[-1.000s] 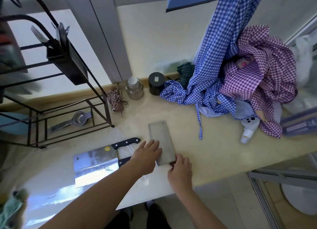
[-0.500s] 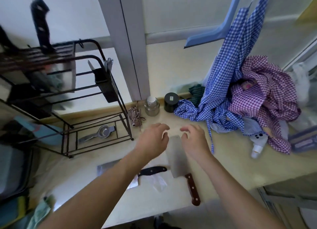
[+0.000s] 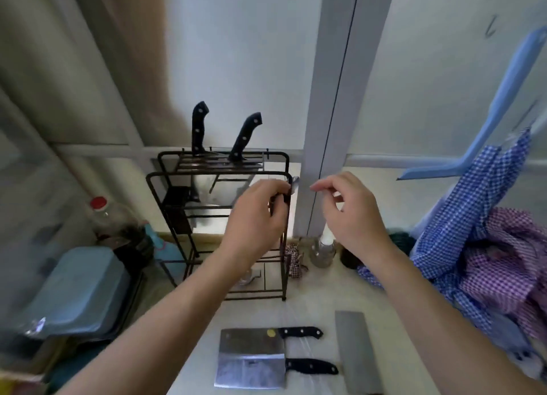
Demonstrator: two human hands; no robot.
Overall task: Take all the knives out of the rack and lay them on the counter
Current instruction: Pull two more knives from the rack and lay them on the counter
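both hands (image 3: 299, 214) raised, fingers curled, at rack (image 3: 177, 205)

A home kitchen counter set against a window. A black wire rack (image 3: 220, 217) stands on the pale counter (image 3: 319, 294) with two black-handled knives (image 3: 225, 134) upright in its top; three cleavers (image 3: 251, 359) lie flat on the counter. A red-capped bottle (image 3: 102, 217), a small glass jar (image 3: 322, 251) and heaped checked garments (image 3: 488, 246) mark domestic use.
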